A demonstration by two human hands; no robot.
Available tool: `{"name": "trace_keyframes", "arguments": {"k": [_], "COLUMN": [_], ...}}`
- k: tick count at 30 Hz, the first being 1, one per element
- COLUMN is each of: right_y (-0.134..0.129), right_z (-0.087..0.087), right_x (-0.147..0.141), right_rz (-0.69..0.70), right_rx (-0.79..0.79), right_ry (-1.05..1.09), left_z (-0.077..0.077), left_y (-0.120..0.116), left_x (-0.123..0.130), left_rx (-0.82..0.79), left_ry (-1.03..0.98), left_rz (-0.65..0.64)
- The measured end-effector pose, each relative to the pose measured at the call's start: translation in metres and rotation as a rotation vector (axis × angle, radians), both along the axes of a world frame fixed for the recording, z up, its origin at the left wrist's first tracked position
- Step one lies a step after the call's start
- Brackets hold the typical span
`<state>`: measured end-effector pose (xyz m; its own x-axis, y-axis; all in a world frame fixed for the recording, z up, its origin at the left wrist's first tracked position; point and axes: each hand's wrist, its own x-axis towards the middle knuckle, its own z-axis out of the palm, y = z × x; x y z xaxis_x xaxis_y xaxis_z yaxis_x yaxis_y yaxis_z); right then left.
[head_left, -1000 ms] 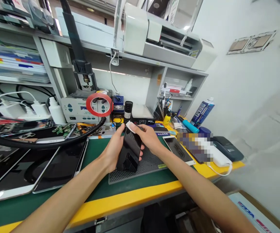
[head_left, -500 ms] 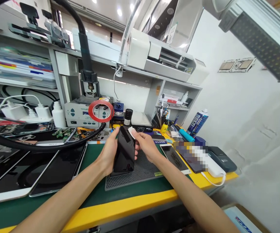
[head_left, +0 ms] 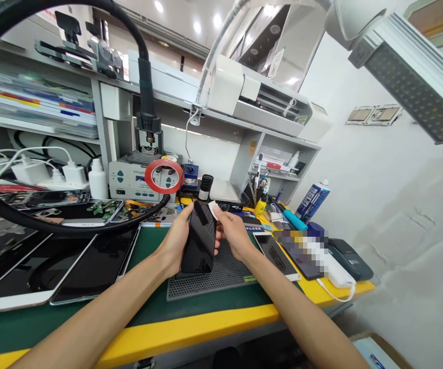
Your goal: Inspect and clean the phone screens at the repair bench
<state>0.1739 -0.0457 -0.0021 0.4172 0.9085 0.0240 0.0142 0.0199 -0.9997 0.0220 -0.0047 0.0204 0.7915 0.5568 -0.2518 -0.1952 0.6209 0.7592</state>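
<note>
Left hand grips the phone mid-frame, long axis up-frame; I see right hand pinching white pad at its upper right.

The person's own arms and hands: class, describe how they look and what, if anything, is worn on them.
The left forearm and right forearm are bare, with no sleeve in view. The left hand and right hand are ungloved; no watch, bracelet, cable or marking shows, and fine details are too small to tell.
</note>
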Motion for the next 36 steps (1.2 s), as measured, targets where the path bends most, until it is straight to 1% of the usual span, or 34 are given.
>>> {"name": "trace_keyframes", "arguments": {"k": [3,9,15,19,22,25,29,31,36], "right_y": [0.002,0.001,0.001,-0.001,-0.004,-0.008,-0.011,-0.012,-0.009], "right_z": [-0.001,-0.001,-0.002,-0.002,-0.002,-0.002,-0.002,-0.002,-0.004], "right_x": [0.001,0.001,0.000,0.000,0.001,0.003,0.002,0.001,0.000], "right_rz": [-0.027,0.007,0.144,0.229,0.311,0.396,0.496,0.504,0.403], "right_rx": [0.009,-0.011,-0.106,-0.141,-0.124,-0.107,-0.098,-0.089,-0.099], "right_ry": [-0.003,0.010,0.003,-0.041,-0.110,-0.177,-0.163,-0.160,-0.256], "left_z": [-0.003,-0.001,0.003,0.003,0.005,0.009,0.012,0.013,0.012], "left_y": [0.000,-0.001,0.000,0.005,0.006,0.004,0.002,0.002,0.004], "left_x": [0.003,0.005,0.002,0.000,-0.003,-0.005,-0.006,-0.005,-0.004], "left_rx": [-0.010,-0.022,0.000,-0.007,-0.009,0.004,0.025,0.029,0.027], "left_ry": [-0.005,0.033,0.020,0.032,0.026,0.067,0.050,0.030,0.062], "left_rz": [-0.023,-0.009,0.057,0.138,0.174,0.212,0.225,0.224,0.214]}}
